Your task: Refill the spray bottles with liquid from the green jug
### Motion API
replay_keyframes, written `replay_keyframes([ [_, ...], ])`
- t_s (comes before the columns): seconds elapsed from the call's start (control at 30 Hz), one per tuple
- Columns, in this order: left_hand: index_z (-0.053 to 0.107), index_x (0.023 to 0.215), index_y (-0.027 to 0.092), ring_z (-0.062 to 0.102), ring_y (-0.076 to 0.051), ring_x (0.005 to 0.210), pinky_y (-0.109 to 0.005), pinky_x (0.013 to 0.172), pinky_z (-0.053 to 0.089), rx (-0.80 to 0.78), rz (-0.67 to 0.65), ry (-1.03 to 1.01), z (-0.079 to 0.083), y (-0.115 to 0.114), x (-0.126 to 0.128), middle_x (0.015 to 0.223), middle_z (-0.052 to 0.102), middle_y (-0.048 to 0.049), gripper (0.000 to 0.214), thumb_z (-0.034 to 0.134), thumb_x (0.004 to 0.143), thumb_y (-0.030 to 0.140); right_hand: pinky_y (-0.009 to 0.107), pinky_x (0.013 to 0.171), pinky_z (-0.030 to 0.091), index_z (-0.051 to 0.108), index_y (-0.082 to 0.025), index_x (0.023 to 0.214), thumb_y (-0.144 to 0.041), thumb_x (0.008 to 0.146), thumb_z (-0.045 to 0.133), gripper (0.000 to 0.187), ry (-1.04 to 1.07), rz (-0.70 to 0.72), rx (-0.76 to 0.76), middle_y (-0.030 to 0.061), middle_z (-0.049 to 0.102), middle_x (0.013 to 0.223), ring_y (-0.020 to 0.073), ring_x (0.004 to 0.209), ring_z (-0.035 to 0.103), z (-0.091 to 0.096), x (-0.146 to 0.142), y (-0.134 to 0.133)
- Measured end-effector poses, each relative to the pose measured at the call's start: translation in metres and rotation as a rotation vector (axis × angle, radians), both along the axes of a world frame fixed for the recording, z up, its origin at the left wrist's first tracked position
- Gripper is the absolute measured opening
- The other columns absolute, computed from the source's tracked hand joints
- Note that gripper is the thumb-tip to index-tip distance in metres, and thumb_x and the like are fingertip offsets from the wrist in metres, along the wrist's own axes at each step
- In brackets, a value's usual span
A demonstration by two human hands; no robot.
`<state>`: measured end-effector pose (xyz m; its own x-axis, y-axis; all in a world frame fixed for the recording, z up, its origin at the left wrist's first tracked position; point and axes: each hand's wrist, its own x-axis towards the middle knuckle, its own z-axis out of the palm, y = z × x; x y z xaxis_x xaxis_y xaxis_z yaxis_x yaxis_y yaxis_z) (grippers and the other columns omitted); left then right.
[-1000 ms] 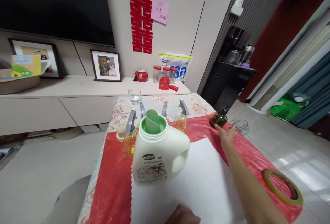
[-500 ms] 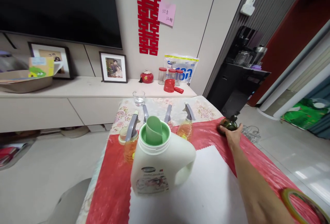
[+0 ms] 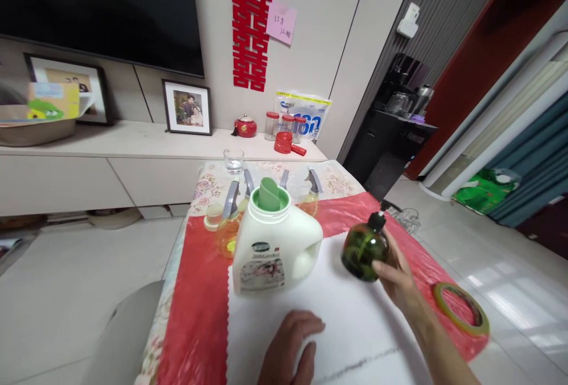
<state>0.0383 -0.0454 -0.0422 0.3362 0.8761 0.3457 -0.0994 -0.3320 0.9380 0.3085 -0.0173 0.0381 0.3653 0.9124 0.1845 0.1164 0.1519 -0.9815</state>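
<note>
My right hand (image 3: 398,278) grips a dark green pump bottle (image 3: 360,250) by its right side and holds it tilted over the right part of the white sheet (image 3: 341,326). The bottle has a black pump top. My left hand (image 3: 290,343), holding nothing, is low over the sheet with its thumb apart from its curved fingers. Between and beyond the hands stands a white detergent jug (image 3: 260,243), upright, with a green spout in its uncapped mouth and its handle to the right. Behind it are several grey-handled spray bottles with yellowish bodies, among them an amber one (image 3: 228,236), partly hidden.
A pale round cap (image 3: 213,217) lies left of the spray bottles. A glass cup (image 3: 234,161) stands at the table's back. A roll of tape (image 3: 481,327) rests on the red cover (image 3: 186,290) at right. Beyond are a white cabinet (image 3: 146,148) and red-lidded jars (image 3: 271,126).
My right hand has brought the pump bottle from the table's right edge inward over the white sheet. My left hand has come into view at the bottom. The view has shifted a little.
</note>
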Motion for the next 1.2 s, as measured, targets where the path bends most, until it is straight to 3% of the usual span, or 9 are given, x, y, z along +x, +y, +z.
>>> replay_keyframes([
  [0.13,0.064,0.129,0.026,0.057,-0.026,0.129,-0.042,0.114,0.043,0.001,0.029,0.005,0.034,0.003,-0.017,0.137,0.061,-0.0106,0.034,0.052,0.098,0.031,0.046,0.117,0.036,0.033,-0.028,0.158,-0.044,0.064,0.083,0.107,0.193,0.297,-0.103,0.0092,0.036,0.156,0.0328,0.143,0.038,-0.019,-0.049,-0.061],
  [0.27,0.057,0.140,0.025,0.047,-0.031,0.141,-0.050,0.121,0.033,-0.120,-0.269,-0.019,0.069,0.003,-0.038,0.149,0.054,-0.0117,0.047,0.060,0.094,0.034,0.045,0.114,0.040,0.040,-0.030,0.155,-0.046,0.059,0.086,0.107,0.368,0.510,-0.275,0.0075,0.038,0.155,0.0355,0.143,0.038,-0.032,-0.086,-0.104],
  [0.4,0.064,0.134,0.023,0.061,-0.033,0.126,-0.050,0.109,0.046,-0.420,-0.597,-0.155,0.096,0.003,-0.056,0.141,0.062,-0.0122,0.049,0.068,0.090,0.043,0.045,0.112,0.042,0.046,-0.027,0.152,-0.042,0.058,0.087,0.104,0.386,0.580,-0.438,0.0084,0.042,0.152,0.0373,0.140,0.040,-0.035,-0.106,-0.124],
  [0.5,0.071,0.124,0.021,0.066,-0.030,0.116,-0.045,0.102,0.050,-0.504,-0.707,-0.243,0.106,0.005,-0.064,0.123,0.072,-0.0117,0.047,0.077,0.083,0.044,0.043,0.115,0.039,0.051,-0.031,0.148,-0.043,0.056,0.089,0.101,0.436,0.628,-0.412,0.0046,0.041,0.153,0.0360,0.142,0.039,-0.036,-0.117,-0.125],
  [0.63,0.075,0.105,0.018,0.069,-0.022,0.093,-0.034,0.086,0.052,-0.554,-0.624,-0.347,0.105,0.004,-0.062,0.098,0.075,-0.0069,0.040,0.086,0.073,0.039,0.042,0.117,0.038,0.046,-0.032,0.152,-0.048,0.056,0.088,0.105,0.465,0.647,-0.328,0.0030,0.038,0.156,0.0346,0.146,0.033,-0.033,-0.136,-0.117],
  [0.8,0.071,0.099,0.017,0.061,-0.016,0.079,-0.026,0.073,0.049,-0.453,-0.329,-0.225,0.105,-0.003,-0.059,0.085,0.068,-0.0014,0.030,0.081,0.073,0.027,0.041,0.119,0.034,0.037,-0.028,0.157,-0.052,0.058,0.085,0.113,0.354,0.559,-0.276,0.0057,0.036,0.156,0.0336,0.149,0.026,-0.019,-0.155,-0.109],
  [0.93,0.065,0.124,0.020,0.061,-0.020,0.095,-0.030,0.084,0.049,-0.241,-0.411,0.006,0.119,-0.003,-0.073,0.103,0.068,-0.0044,0.035,0.061,0.088,0.021,0.043,0.117,0.039,0.030,-0.025,0.160,-0.059,0.062,0.084,0.116,0.266,0.489,-0.307,0.0088,0.035,0.157,0.0369,0.146,0.032,-0.017,-0.151,-0.112],
  [1.0,0.065,0.123,0.021,0.061,-0.021,0.099,-0.032,0.088,0.049,-0.206,-0.436,0.042,0.122,-0.001,-0.077,0.104,0.067,-0.0047,0.033,0.054,0.092,0.019,0.044,0.118,0.038,0.033,-0.023,0.158,-0.063,0.061,0.085,0.117,0.207,0.454,-0.283,0.0107,0.034,0.157,0.0388,0.146,0.030,-0.022,-0.147,-0.113],
  [1.2,0.071,0.093,0.016,0.060,-0.020,0.091,-0.030,0.083,0.049,-0.232,-0.261,-0.267,0.110,0.001,-0.062,0.093,0.062,-0.0041,0.023,0.080,0.075,0.026,0.046,0.121,0.032,0.038,-0.026,0.155,-0.062,0.065,0.084,0.106,-0.068,0.335,-0.120,0.0104,0.034,0.155,0.0382,0.144,0.034,-0.043,-0.143,-0.109],
])
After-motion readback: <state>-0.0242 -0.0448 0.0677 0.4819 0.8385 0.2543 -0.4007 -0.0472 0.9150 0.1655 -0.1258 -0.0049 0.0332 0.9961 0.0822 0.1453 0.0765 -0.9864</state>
